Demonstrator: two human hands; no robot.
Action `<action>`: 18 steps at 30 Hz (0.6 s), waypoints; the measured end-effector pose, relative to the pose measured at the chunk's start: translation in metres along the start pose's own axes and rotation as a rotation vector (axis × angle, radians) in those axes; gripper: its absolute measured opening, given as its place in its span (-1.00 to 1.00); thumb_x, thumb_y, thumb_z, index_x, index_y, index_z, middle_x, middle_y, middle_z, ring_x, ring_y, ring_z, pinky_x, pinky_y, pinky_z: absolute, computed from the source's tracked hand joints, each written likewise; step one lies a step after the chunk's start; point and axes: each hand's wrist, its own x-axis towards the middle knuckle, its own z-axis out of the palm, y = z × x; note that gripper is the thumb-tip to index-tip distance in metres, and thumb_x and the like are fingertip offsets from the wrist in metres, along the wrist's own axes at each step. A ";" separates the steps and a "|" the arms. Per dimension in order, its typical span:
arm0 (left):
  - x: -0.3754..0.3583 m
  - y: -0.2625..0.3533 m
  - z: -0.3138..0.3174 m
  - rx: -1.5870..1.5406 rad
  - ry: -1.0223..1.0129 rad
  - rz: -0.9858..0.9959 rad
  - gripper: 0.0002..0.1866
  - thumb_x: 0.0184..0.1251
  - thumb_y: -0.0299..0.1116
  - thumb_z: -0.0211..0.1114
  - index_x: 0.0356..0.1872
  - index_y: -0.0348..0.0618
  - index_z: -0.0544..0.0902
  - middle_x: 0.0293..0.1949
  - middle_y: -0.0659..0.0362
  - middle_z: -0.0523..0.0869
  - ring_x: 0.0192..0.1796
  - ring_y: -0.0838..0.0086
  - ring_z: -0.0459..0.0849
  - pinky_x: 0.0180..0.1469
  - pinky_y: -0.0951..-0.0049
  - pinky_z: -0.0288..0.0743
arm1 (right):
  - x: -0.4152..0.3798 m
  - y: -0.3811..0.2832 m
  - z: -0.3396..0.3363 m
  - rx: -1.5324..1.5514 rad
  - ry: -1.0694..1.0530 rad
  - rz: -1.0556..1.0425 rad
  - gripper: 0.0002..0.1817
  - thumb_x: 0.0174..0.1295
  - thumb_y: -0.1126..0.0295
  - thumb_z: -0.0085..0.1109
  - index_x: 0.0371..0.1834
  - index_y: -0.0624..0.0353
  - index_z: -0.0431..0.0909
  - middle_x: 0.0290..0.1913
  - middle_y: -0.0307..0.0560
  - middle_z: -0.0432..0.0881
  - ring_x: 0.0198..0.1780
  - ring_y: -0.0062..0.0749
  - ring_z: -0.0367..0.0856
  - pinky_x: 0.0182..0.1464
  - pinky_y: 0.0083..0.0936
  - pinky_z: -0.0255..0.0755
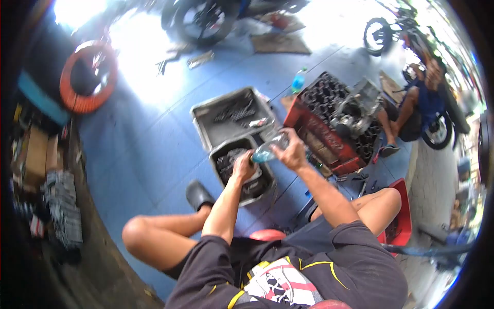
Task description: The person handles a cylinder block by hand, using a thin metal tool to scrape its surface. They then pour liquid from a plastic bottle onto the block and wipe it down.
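A clear, bluish plastic bottle (268, 149) lies sideways between my hands, over the edge of the trays. My right hand (292, 151) is wrapped round its wider end. At the neck end, my left hand (244, 166) is closed on the bottle's top. Below my left hand is a smaller dark tray (271, 191) with dark parts in it. Touching its far side, a larger grey tray (199, 125) holds several dark and metal pieces. Right of my right hand stands a red crate (321, 136) with a metal engine part (355, 110) on its patterned top.
Another bottle with blue liquid (298, 81) stands behind the crate. A seated person (411, 103) is at the right, near a motorcycle (378, 37). An orange tyre (67, 85) is at the left. Tools (362, 177) and a red bin (404, 216) lie near my right knee.
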 end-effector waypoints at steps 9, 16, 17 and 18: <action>0.012 -0.001 0.001 -0.087 0.184 -0.053 -0.73 0.08 -0.41 0.38 -0.14 -0.11 0.75 -0.25 0.00 0.78 -0.17 0.20 0.77 -0.05 0.30 0.62 | 0.003 0.000 -0.017 0.057 -0.006 0.112 -0.41 0.00 0.26 0.50 0.05 0.23 0.42 -0.09 0.23 0.65 -0.06 0.12 0.66 -0.01 -0.19 0.53; 0.013 0.007 -0.013 0.062 -0.121 -0.140 -0.77 0.01 -0.26 0.43 -0.41 -0.20 0.68 -0.49 -0.09 0.70 -0.35 0.11 0.75 -0.25 0.23 0.57 | 0.011 0.004 -0.009 0.036 0.135 -0.015 -0.45 -0.01 0.25 0.52 0.00 0.20 0.46 -0.24 0.10 0.67 -0.23 -0.10 0.69 -0.14 -0.31 0.54; 0.014 0.001 -0.013 0.031 -0.161 -0.154 -0.82 0.08 -0.31 0.37 -0.40 -0.21 0.68 -0.51 -0.05 0.71 -0.38 0.12 0.74 -0.28 0.23 0.54 | 0.009 0.006 -0.007 0.005 0.141 0.017 -0.45 0.00 0.22 0.51 0.00 0.20 0.47 -0.24 0.11 0.68 -0.22 -0.10 0.70 -0.14 -0.30 0.54; 0.020 -0.009 -0.012 -0.001 -0.199 -0.165 -0.87 0.15 -0.37 0.32 -0.38 -0.22 0.69 -0.52 -0.02 0.71 -0.40 0.14 0.73 -0.32 0.23 0.52 | 0.009 0.003 -0.006 0.010 0.151 0.016 -0.45 0.00 0.22 0.51 0.00 0.20 0.47 -0.24 0.11 0.68 -0.22 -0.10 0.70 -0.14 -0.30 0.54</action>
